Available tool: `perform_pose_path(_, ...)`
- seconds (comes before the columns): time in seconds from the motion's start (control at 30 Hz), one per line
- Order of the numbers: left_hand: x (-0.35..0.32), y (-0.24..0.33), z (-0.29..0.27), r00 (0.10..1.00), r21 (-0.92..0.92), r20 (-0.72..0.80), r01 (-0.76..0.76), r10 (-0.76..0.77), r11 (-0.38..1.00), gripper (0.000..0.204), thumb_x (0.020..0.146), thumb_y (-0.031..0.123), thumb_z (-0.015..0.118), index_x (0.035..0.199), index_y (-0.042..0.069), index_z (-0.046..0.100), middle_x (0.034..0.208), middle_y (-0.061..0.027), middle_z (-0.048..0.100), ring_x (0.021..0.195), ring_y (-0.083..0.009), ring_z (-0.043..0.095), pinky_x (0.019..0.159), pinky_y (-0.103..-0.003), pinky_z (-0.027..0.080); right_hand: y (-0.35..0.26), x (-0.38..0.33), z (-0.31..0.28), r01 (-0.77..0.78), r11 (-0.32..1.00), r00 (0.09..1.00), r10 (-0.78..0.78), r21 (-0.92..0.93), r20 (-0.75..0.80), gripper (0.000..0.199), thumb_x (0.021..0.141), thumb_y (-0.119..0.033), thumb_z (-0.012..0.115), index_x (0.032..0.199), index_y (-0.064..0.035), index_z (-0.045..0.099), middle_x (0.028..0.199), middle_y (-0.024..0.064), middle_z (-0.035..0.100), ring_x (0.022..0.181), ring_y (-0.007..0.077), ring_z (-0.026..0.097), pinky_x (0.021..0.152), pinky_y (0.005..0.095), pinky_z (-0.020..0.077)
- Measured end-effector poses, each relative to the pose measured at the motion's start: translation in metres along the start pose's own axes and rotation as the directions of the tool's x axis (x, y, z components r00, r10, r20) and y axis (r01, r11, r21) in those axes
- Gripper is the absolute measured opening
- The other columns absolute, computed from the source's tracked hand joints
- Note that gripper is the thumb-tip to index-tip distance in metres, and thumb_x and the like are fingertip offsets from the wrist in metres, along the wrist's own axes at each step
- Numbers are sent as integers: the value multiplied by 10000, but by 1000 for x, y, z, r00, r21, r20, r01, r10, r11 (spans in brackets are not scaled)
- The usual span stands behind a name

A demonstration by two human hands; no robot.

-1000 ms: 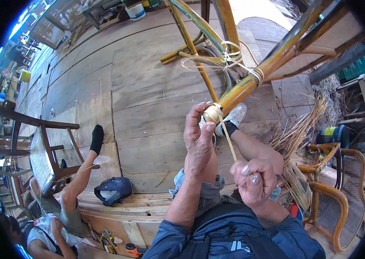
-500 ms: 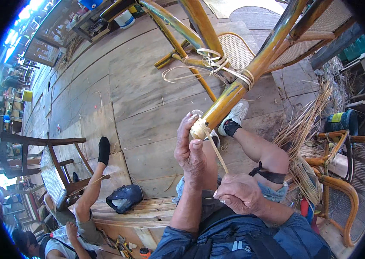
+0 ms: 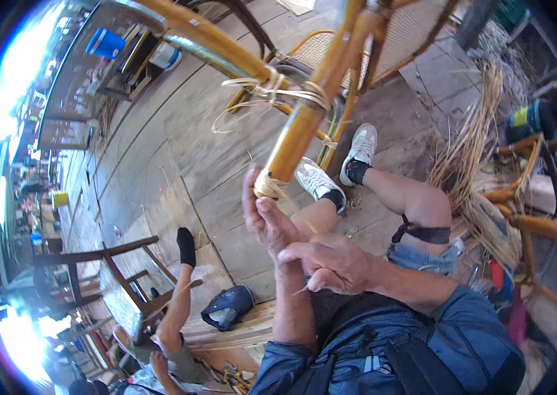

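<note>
A brown-yellow rattan chair frame (image 3: 299, 135) is tilted in front of me, one leg's end pointing toward me. Pale cane strip is wound in a binding (image 3: 269, 186) round that end. My left hand (image 3: 265, 214) is cupped against the binding, fingers on its left side and thumb at its near side. From the binding a thin cane strip (image 3: 297, 212) runs down to my right hand (image 3: 332, 263), which is closed on it in front of my left wrist. Farther up, loose cane loops (image 3: 252, 89) hang by another wrapped joint.
At left a person's leg in a black sock (image 3: 186, 247) lies beside a dark wooden chair (image 3: 124, 299). A dark cap (image 3: 228, 307) rests on the planks. Bundled cane strips (image 3: 469, 164) and another rattan frame (image 3: 548, 230) are at right; buckets (image 3: 105, 44) stand far left.
The view has shifted and turned. The chair frame has swung left, showing more of both my shoes. My right hand has come closer to my left and now overlaps its wrist.
</note>
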State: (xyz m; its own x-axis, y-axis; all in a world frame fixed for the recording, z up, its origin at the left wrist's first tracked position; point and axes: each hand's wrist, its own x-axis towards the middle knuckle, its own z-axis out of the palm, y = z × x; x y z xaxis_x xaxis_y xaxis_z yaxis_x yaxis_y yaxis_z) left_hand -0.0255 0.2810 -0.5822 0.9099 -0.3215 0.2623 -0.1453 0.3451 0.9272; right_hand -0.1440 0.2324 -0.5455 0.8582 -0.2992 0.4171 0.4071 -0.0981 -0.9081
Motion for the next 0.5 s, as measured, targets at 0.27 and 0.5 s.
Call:
perform_pose_path(0.27,11,23,-13,962,112,271,2,-33,994,396,938,186,428,1271,-27,404,1227,-128,496,1132,-186,463,985,-329,337,-23,-7,31,90,994,996,-91,-61,-18,285,916,-320,463,995,-64,561,734,82,559,661,268,537,628,363,407)
perform_pose_path(0.5,10,17,-14,972,127,229,20,-49,992,524,895,334,536,1266,-18,422,1162,-116,544,1064,-167,508,945,-314,372,-3,3,54,82,969,990,-107,-234,-97,131,855,-240,545,893,-115,546,715,142,563,612,335,573,602,422,458)
